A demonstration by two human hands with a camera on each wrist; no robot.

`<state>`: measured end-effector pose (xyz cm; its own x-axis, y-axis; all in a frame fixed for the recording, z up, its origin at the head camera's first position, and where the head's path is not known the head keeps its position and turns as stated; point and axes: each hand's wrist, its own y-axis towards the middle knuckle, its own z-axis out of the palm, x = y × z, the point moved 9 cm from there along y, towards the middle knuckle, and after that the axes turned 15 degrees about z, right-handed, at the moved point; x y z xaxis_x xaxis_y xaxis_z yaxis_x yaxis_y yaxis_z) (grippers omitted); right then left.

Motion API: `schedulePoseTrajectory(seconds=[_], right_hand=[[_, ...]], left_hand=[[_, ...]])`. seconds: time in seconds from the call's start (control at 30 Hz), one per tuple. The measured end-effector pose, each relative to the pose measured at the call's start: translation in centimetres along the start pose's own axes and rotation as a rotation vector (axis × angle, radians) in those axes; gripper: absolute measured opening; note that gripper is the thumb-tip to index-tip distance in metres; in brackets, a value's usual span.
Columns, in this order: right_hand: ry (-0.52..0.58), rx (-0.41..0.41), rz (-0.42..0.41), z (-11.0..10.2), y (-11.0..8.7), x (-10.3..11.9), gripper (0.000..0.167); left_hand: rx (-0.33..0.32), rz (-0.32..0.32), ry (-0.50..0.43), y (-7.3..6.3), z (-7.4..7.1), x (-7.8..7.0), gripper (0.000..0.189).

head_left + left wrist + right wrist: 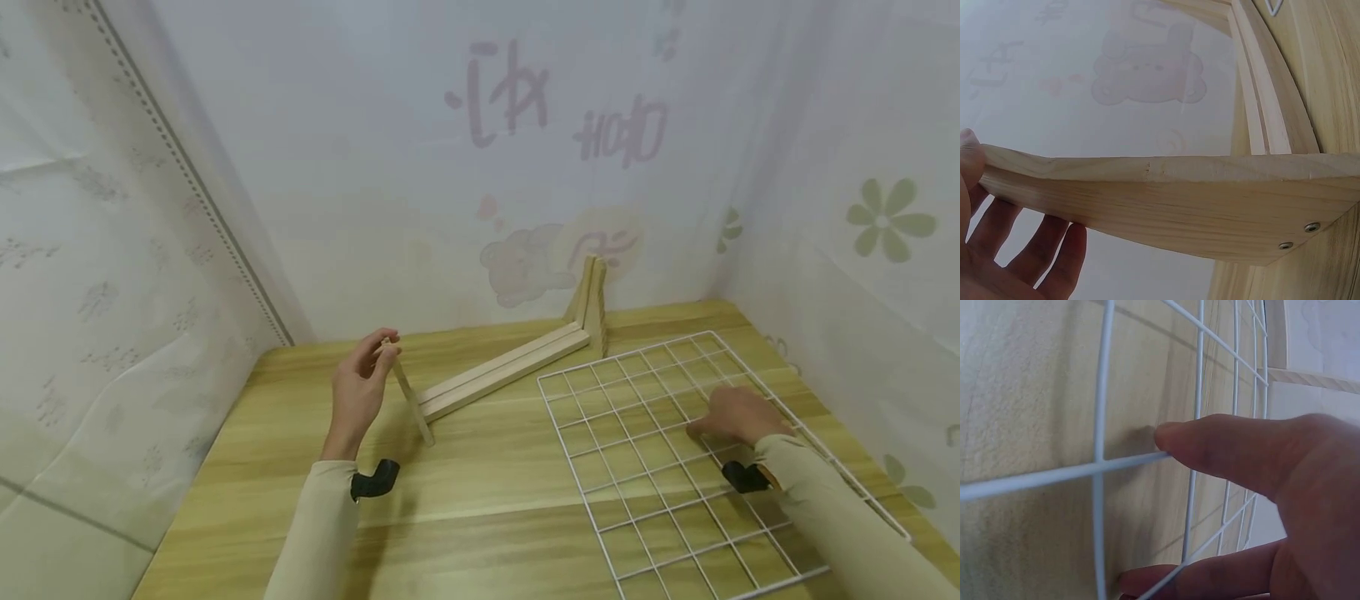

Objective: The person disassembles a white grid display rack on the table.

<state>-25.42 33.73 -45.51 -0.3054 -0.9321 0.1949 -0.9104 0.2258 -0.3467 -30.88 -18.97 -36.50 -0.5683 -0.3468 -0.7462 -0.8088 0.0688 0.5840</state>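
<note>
A pale wooden stand [504,372] has a grooved crossbar between two upright end pieces. My left hand [362,383] pinches the top of its left end piece [1166,200] between thumb and fingers; two metal screw heads [1312,227] show low on that piece. The right end piece [592,304] stands farther back, near the wall. On the right is a white wire grid panel [637,446]. My right hand [738,415] grips it near its middle, with the thumb on one wire [1138,459] and fingers reaching through the openings.
The wood-grain table [480,517] carries both things. Pale printed sheets [360,167] with drawings and flowers enclose it at the back and both sides. The grid's right edge runs close to the table's right edge. Each wrist wears a black camera mount [377,478].
</note>
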Motion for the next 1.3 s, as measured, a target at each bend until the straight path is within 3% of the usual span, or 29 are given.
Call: schedulePoseTrajectory(seconds=[0.23, 0.37, 0.57, 0.73, 1.03, 1.3], right_hand=[[-0.127, -0.041, -0.041, 0.9, 0.2, 0.0, 0.044], [-0.112, -0.053, -0.026, 0.9, 0.3, -0.4, 0.042], [-0.090, -0.026, -0.030, 0.8, 0.5, 0.0, 0.041], [-0.085, -0.057, -0.028, 0.1, 0.7, 0.3, 0.041], [-0.058, -0.039, -0.011, 0.2, 1.0, -0.1, 0.044], [-0.072, -0.022, 0.002, -0.2, 1.0, -0.7, 0.049]], left_hand=[[0.003, -0.007, 0.010, -0.9, 0.3, -1.1, 0.030], [0.002, 0.026, 0.002, -0.9, 0.4, -0.2, 0.030], [-0.011, 0.030, 0.018, -0.6, -0.1, -0.3, 0.031], [-0.025, 0.018, 0.001, -0.2, -0.1, -0.5, 0.030], [0.004, -0.010, 0.006, -0.1, 0.0, -3.5, 0.034], [0.021, -0.008, 0.005, 0.0, 0.1, -3.7, 0.035]])
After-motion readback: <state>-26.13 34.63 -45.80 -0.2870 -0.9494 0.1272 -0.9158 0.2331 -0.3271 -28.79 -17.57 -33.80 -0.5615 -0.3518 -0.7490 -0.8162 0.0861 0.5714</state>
